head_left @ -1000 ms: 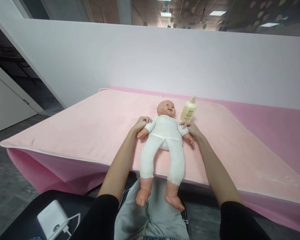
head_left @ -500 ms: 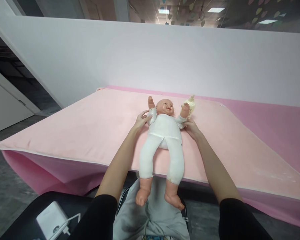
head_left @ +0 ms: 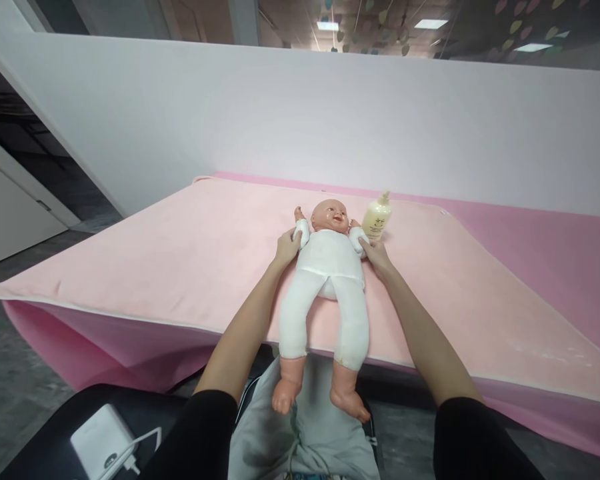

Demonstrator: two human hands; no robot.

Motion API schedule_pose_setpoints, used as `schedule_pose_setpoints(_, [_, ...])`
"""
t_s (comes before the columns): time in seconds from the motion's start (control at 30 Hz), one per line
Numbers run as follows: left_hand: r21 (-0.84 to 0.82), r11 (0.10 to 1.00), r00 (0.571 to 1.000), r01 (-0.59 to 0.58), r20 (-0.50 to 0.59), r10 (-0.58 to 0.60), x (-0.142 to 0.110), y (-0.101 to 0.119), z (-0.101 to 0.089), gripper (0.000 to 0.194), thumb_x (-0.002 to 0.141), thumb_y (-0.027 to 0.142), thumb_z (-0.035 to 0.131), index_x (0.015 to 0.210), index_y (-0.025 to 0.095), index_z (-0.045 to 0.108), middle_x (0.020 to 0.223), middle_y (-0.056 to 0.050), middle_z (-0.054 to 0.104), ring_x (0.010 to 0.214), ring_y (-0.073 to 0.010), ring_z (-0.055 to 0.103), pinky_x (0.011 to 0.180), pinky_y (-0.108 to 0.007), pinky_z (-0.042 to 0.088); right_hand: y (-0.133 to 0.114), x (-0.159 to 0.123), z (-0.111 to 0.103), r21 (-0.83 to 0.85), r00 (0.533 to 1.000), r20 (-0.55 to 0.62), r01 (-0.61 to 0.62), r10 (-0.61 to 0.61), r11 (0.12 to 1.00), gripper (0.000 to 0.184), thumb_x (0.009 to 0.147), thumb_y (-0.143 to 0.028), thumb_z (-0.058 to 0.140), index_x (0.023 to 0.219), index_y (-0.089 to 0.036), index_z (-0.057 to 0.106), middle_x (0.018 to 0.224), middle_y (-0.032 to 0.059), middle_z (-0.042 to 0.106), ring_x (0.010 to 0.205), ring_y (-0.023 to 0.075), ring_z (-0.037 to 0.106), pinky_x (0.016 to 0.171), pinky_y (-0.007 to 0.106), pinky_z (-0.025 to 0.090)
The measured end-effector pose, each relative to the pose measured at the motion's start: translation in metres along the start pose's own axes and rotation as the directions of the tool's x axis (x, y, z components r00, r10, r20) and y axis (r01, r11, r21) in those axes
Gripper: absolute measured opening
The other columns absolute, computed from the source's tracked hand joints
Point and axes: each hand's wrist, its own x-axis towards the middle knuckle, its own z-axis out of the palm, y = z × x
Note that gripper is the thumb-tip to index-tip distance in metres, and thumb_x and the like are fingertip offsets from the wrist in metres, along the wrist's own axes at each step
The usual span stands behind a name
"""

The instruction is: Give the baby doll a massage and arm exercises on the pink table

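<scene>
A doll [head_left: 329, 280] lies on its back on the surface [head_left: 180, 260], head toward 12 o'clock, feet hanging over the near edge at 6. A bottle [head_left: 377, 218] stands at 1 o'clock, just beside the head. The left hand [head_left: 286, 247] touches the doll at 9 o'clock, the right hand [head_left: 375, 253] at 3. A power bank [head_left: 100, 443] lies well apart at 7 o'clock, off the surface.

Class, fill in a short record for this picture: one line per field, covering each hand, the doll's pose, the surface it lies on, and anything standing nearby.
Left hand: left hand grips the baby doll at its upper arm.
Right hand: right hand grips the doll's other upper arm.
Doll pose: on its back, arms bent up beside the head, bare feet hanging past the near edge.
Surface: pink blanket spread over a table.
Nearby: cream pump bottle, upright by the doll's head.
Lower left: white power bank with cable.
</scene>
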Motion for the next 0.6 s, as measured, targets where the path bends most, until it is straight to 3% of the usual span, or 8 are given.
schedule_pose_setpoints(0.1, [0.103,0.994,1.0,0.025,-0.01,-0.024,-0.002,0.003,0.0,0.033,0.084,0.035,0.042,0.079,0.012,0.066,0.066,-0.004,0.059,0.062,-0.0151,0.048,0.06,-0.026,0.031,0.0,0.002,0.0,-0.004,1.0,-0.012,-0.017,0.017,1.0,0.038,0.059,-0.05,0.072,0.072,-0.015,0.066,0.082,0.0077,0.068,0.079,0.0197,0.062,0.067,0.03,0.049])
schedule_pose_setpoints(0.23, [0.102,0.994,0.998,0.05,-0.03,-0.047,-0.001,0.002,0.001,0.035,0.083,0.037,0.042,0.076,0.012,0.066,0.066,-0.004,0.058,0.062,-0.0153,0.048,0.06,-0.027,0.031,0.002,0.001,0.002,0.005,1.0,-0.028,-0.003,0.003,1.0,0.036,0.061,-0.049,0.071,0.072,-0.016,0.065,0.084,0.0074,0.068,0.079,0.0198,0.062,0.068,0.031,0.05])
schedule_pose_setpoints(0.3, [0.001,0.998,0.998,0.059,-0.023,-0.059,0.0,0.0,0.001,0.034,0.081,0.038,0.046,0.08,0.012,0.067,0.071,-0.005,0.061,0.066,-0.0161,0.051,0.063,-0.027,0.034,0.003,0.0,0.002,0.015,0.999,-0.04,0.019,-0.018,1.0,0.035,0.062,-0.05,0.07,0.072,-0.017,0.065,0.084,0.007,0.068,0.079,0.0198,0.062,0.069,0.031,0.05])
schedule_pose_setpoints(0.37, [-0.206,0.974,0.995,0.096,0.01,-0.096,0.003,-0.004,0.001,0.036,0.076,0.039,0.053,0.092,0.011,0.068,0.08,-0.007,0.064,0.072,-0.0171,0.054,0.066,-0.027,0.038,0.004,0.0,0.001,0.043,0.999,-0.034,0.024,-0.023,0.999,0.034,0.062,-0.049,0.071,0.072,-0.017,0.065,0.083,0.0064,0.068,0.08,0.0198,0.062,0.072,0.032,0.05])
schedule_pose_setpoints(0.47, [-0.502,0.839,0.977,0.21,0.083,-0.195,0.008,-0.008,-0.001,0.05,0.063,0.033,0.064,0.108,0.012,0.064,0.088,-0.008,0.065,0.076,-0.0168,0.057,0.069,-0.027,0.042,0.0,-0.001,-0.003,0.157,1.0,0.016,-0.012,0.01,0.987,0.032,0.057,-0.042,0.076,0.076,-0.018,0.067,0.087,0.0051,0.069,0.083,0.0195,0.063,0.077,0.032,0.051])
schedule_pose_setpoints(0.6, [-0.636,0.731,0.969,0.247,0.138,-0.207,0.011,-0.01,-0.005,0.048,0.052,0.018,0.064,0.101,0.015,0.065,0.078,-0.002,0.063,0.069,-0.0127,0.056,0.066,-0.025,0.043,-0.011,-0.006,-0.008,0.29,0.989,0.134,-0.093,0.056,0.952,0.033,0.052,-0.032,0.079,0.08,-0.018,0.069,0.088,0.0043,0.07,0.084,0.0193,0.063,0.08,0.033,0.051])
